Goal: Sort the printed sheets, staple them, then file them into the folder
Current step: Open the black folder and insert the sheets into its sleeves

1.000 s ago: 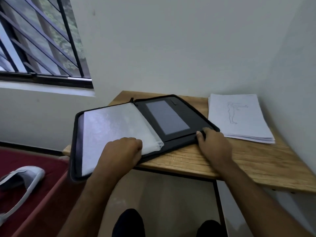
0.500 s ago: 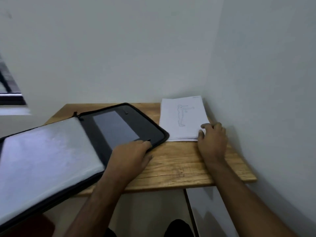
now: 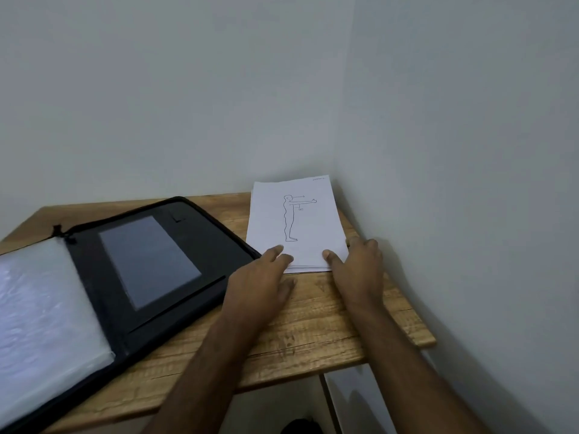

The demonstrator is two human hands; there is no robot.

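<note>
A stack of white printed sheets (image 3: pixel 297 220) lies at the back right of the wooden table (image 3: pixel 313 333), its top page showing a line drawing of a standing figure. My left hand (image 3: pixel 263 283) touches the stack's near left corner with fingers stretched forward. My right hand (image 3: pixel 357 264) rests at the near right corner, thumb on top of the sheets and fingers along the right edge. A black zip folder (image 3: pixel 150 264) lies open on the left, with clear plastic sleeves (image 3: pixel 40 314) on its left half. No stapler is in view.
White walls meet in a corner right behind and beside the sheets. The table's right edge runs close to the wall. The folder's left half hangs past the table's front left edge.
My left hand left the folder's edge and moved right to the sheets' near left corner. My right hand stayed at the stack's right corner. The view came closer.
</note>
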